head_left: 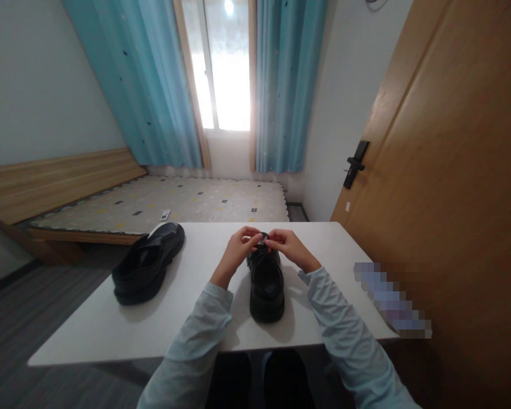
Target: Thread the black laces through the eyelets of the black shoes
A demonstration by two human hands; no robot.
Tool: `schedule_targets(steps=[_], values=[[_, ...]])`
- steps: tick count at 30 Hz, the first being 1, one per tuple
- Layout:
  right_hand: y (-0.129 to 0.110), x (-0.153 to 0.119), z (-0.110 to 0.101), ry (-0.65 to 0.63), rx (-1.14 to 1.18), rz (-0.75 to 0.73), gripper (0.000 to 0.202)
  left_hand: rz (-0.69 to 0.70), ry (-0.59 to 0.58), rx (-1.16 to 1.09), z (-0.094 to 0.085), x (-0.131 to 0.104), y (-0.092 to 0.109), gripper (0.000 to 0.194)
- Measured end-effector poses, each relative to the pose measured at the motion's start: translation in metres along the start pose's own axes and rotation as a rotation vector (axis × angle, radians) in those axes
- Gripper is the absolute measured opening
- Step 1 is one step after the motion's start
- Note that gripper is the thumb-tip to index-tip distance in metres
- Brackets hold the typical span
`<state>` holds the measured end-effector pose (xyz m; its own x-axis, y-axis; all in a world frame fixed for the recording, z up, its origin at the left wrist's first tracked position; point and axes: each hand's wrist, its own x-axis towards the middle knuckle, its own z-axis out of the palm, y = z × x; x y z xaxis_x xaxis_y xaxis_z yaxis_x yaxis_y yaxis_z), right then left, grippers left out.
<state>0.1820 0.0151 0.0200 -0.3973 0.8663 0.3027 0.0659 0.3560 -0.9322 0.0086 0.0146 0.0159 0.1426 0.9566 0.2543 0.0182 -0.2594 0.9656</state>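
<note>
A black lace-up shoe (267,289) stands on the white table (200,318), its heel toward me and its toe pointing away. At its front, my left hand (244,244) and my right hand (283,243) meet above the laces. The fingers of each hand are pinched together, but whether they hold a lace is too small to tell. Another black shoe (147,264) sits apart at the table's left side, with nothing touching it.
Beyond the table is a bed (213,196) with a small white device (165,215) on it. A blurred flat item (392,301) lies at the table's right edge, near a wooden door (443,187). Blue curtains flank the window.
</note>
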Motion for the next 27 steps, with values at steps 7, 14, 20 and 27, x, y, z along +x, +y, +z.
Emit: schedule_targets(steps=[7, 14, 20, 27], values=[[0.0060, 0.0021, -0.0003, 0.053, -0.005, -0.025, 0.034, 0.034, -0.153, 0.091, -0.0035, -0.0003, -0.0053, 0.033], [0.0060, 0.0017, 0.0011, 0.123, -0.054, -0.055, 0.030, -0.018, -0.130, 0.034, -0.0055, -0.0013, 0.0008, 0.031], [0.0048, 0.0007, 0.0034, 0.135, -0.027, -0.063, 0.031, -0.057, -0.192, 0.097, -0.0079, -0.0055, 0.0030, 0.029], [0.0021, -0.0007, 0.0056, 0.128, -0.053, -0.087, 0.027, -0.041, -0.265, 0.082, -0.0070, -0.0069, -0.0006, 0.030]])
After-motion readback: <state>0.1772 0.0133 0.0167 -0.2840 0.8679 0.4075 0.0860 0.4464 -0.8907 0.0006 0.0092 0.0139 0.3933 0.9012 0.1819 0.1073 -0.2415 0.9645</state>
